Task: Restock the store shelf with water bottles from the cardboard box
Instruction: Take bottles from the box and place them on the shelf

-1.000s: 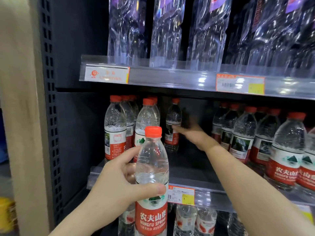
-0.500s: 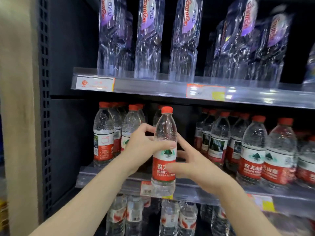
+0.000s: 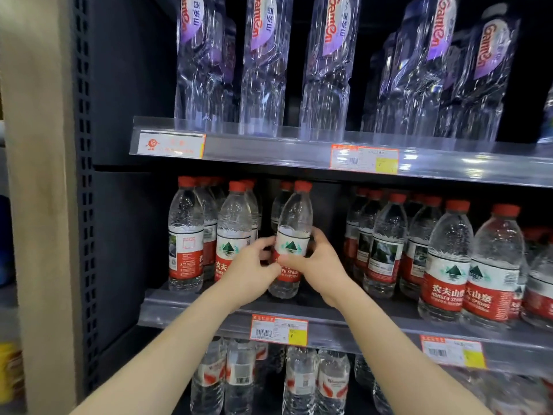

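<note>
I see one clear, ribbed plastic water bottle with a red screw cap and a glossy red-and-white label, gripped by both hands; the left hand curls round the label from the left, the right hand from the right; it leans slightly, cap to the right, over the gap on the middle shelf — between rows of matching red-capped bottles; I cannot tell whether its base touches down.

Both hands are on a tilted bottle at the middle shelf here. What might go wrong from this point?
1. The held bottle leans right; released before standing flat, it may topple.
2. The left hand sits close to the neighbouring bottle and might knock it when withdrawing.
</note>
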Demonstrator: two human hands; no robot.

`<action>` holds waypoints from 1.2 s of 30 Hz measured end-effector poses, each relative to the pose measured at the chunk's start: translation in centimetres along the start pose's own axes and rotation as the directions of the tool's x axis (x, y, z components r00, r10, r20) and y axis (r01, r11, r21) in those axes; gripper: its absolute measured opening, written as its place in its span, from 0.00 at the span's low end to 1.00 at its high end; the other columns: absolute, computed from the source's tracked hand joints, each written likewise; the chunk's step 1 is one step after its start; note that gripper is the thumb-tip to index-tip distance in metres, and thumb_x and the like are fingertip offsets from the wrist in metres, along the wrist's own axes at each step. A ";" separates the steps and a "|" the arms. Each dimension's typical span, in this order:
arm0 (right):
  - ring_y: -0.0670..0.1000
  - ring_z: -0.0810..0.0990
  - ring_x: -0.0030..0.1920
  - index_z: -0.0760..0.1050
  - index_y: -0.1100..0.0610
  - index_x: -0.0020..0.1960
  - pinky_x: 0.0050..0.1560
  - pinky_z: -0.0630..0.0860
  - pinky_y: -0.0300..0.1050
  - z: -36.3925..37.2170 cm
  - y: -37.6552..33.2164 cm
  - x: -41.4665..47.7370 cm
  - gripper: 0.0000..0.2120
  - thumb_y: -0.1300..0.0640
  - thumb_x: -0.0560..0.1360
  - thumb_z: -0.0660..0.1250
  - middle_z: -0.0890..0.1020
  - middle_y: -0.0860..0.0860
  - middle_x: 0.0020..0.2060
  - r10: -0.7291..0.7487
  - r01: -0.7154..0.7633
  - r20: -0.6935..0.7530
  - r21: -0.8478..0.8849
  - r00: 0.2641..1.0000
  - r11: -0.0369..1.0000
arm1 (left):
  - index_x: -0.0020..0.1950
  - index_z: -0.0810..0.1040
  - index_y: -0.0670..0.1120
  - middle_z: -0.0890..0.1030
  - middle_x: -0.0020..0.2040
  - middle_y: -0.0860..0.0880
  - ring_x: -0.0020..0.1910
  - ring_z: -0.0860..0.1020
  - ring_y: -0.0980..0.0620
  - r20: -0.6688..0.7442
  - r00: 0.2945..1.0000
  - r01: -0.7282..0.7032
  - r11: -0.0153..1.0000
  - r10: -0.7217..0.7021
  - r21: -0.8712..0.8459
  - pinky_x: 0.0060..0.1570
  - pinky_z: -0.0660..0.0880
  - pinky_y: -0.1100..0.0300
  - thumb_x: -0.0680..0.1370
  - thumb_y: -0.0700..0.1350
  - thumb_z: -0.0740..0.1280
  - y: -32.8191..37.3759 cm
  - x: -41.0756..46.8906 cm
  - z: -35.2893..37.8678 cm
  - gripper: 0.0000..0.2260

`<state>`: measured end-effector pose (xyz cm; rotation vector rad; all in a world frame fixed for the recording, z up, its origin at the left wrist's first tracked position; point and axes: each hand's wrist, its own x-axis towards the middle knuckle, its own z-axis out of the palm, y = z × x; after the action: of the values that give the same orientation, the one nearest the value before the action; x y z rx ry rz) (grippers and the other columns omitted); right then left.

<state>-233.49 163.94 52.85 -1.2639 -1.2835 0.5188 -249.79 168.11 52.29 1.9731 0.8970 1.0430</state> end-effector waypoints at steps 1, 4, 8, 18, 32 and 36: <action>0.44 0.85 0.52 0.68 0.51 0.76 0.45 0.83 0.37 0.2 0.5 0.2 0.40 0.63 0.70 0.81 0.84 0.46 0.55 -0.007 0.006 -0.006 -0.005 1.000 1.000 | 0.80 0.68 0.54 0.81 0.68 0.47 0.58 0.82 0.53 0.006 1.000 -0.003 1.000 0.003 0.027 0.56 0.78 0.62 0.79 0.40 0.70 -0.5 0.1 0.2 0.30; 0.46 0.86 0.54 0.69 0.48 0.76 0.47 0.84 0.40 1.0 1.6 1.0 0.39 0.63 0.70 0.81 0.85 0.46 0.55 -0.020 0.020 -0.015 0.000 1.000 1.000 | 0.81 0.66 0.54 0.82 0.65 0.48 0.58 0.84 0.50 -0.071 0.997 -0.025 0.987 0.037 0.156 0.59 0.79 0.58 0.77 0.40 0.74 -1.4 0.2 1.6 0.35; 0.47 0.84 0.58 0.70 0.45 0.75 0.50 0.83 0.39 0.8 1.7 1.9 0.38 0.60 0.69 0.81 0.84 0.47 0.59 -0.026 0.028 0.032 -0.073 0.999 0.997 | 0.80 0.68 0.53 0.84 0.64 0.49 0.63 0.82 0.48 -0.224 0.973 -0.007 0.985 0.047 0.175 0.64 0.79 0.51 0.76 0.42 0.76 -1.9 0.8 3.1 0.34; 0.48 0.80 0.62 0.68 0.43 0.77 0.62 0.78 0.44 0.3 2.2 3.6 0.38 0.55 0.72 0.80 0.82 0.48 0.61 -0.047 0.057 0.044 -0.271 0.998 0.961 | 0.84 0.55 0.46 0.82 0.64 0.38 0.61 0.82 0.38 -0.243 0.970 0.117 0.913 -0.021 0.391 0.61 0.79 0.45 0.81 0.39 0.67 -1.9 2.3 4.7 0.34; 0.48 0.79 0.65 0.63 0.45 0.81 0.66 0.74 0.42 0.2 3.3 4.7 0.43 0.54 0.72 0.81 0.81 0.50 0.65 0.006 -0.003 0.012 -0.238 1.000 0.971 | 0.66 0.78 0.46 0.85 0.57 0.41 0.58 0.83 0.37 -0.385 0.919 0.179 0.960 -0.086 0.214 0.52 0.79 0.48 0.82 0.49 0.70 -2.3 2.3 6.0 0.15; 0.46 0.79 0.60 0.64 0.44 0.81 0.64 0.75 0.42 0.4 3.2 4.5 0.41 0.54 0.73 0.80 0.82 0.49 0.63 -0.013 0.011 -0.006 -0.230 1.000 0.973 | 0.68 0.78 0.47 0.85 0.58 0.41 0.59 0.82 0.37 -0.392 0.916 0.184 0.958 -0.087 0.217 0.52 0.78 0.48 0.82 0.48 0.70 -2.2 2.4 6.0 0.15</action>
<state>-231.49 168.96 51.74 -1.4469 -1.3734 0.3626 -244.04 169.56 48.83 1.9028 1.4192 1.3071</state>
